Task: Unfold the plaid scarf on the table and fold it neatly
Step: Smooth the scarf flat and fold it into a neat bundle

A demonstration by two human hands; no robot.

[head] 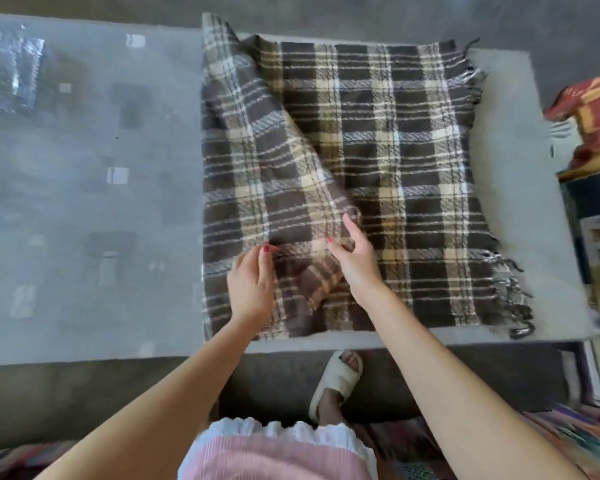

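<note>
The brown, cream and white plaid scarf (406, 161) lies spread over the right half of the grey table (84, 188), its fringe hanging along the right edge. A layer on the left side is folded diagonally over the flat part, forming a ridge from the far left corner down to the near middle. My left hand (252, 285) rests on the scarf near its front left, fingers pinching the cloth. My right hand (352, 258) grips the lower end of the folded ridge between thumb and fingers.
A clear plastic bag (13, 71) lies at the table's far left corner. A red and yellow printed object (593, 116) and stacked items stand just right of the table. My slippered foot (338, 382) is on the floor below the front edge.
</note>
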